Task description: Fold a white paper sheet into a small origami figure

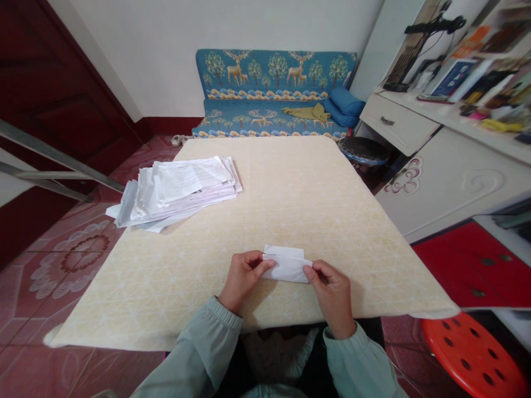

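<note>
Where left hand [243, 279] and right hand [332, 296] pinch, paper [286, 266] is hidden

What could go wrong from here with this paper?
The folded white paper is pinched only at its ends by the left hand and right hand, so it might spring open or slip. The loose paper stack overhangs the edge of the cream table cover and may slide to the floor.

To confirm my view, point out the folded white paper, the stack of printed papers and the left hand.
folded white paper [287, 269]: head view, middle of the folded sheet.
stack of printed papers [178, 182]: head view, top sheet.
left hand [241, 276]: head view, back of the hand.
</note>
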Demonstrator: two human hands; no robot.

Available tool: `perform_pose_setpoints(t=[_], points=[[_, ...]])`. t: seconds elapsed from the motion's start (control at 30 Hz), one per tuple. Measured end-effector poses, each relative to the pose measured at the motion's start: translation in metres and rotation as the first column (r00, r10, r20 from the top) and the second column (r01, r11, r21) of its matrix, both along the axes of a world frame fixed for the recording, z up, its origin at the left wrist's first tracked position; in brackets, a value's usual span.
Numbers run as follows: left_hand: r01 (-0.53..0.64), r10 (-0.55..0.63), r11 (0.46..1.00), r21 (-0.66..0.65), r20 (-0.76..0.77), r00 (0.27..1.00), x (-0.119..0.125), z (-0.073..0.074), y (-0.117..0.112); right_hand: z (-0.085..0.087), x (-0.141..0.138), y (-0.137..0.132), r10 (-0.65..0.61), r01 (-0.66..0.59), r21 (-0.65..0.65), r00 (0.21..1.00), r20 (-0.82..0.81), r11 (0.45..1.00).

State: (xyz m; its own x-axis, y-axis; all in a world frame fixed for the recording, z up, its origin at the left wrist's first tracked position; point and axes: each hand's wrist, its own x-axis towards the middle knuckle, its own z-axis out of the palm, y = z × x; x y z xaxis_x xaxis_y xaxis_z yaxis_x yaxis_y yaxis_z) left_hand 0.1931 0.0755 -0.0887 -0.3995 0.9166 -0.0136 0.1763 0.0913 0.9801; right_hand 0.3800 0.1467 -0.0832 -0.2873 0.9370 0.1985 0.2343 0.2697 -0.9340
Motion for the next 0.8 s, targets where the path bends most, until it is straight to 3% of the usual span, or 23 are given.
perform_pose_setpoints(t=[0.1, 0.2, 0.4, 0.53, 0.8], points=[[-0.005, 0.006, 1.000, 0.011, -0.044, 0.999, 0.001, -0.001, 0.002, -0.002, -0.002, 0.001, -0.038, 0.037, 0.006, 0.995, 0.089, 0.999], [-0.047, 0.041, 0.999, -0.020, -0.238, 0.970, 0.001, 0.000, 0.004, 0.000, -0.007, 0.007, -0.062, 0.059, 0.021, 0.961, 0.269, 0.998], [-0.157, 0.109, 0.987, -0.042, -0.545, 0.832, 0.002, 0.002, 0.005, 0.009, -0.019, 0.018, -0.125, 0.087, 0.092, 0.785, 0.607, 0.992], [-0.157, 0.097, 0.987, -0.036, -0.645, 0.758, 0.003, 0.003, 0.005, 0.012, -0.021, 0.019, -0.113, 0.055, 0.108, 0.735, 0.668, 0.993], [-0.185, 0.070, 0.979, -0.092, -0.696, 0.715, 0.006, 0.005, 0.006, 0.015, -0.022, 0.022, -0.097, 0.074, 0.062, 0.699, 0.709, 0.995]])
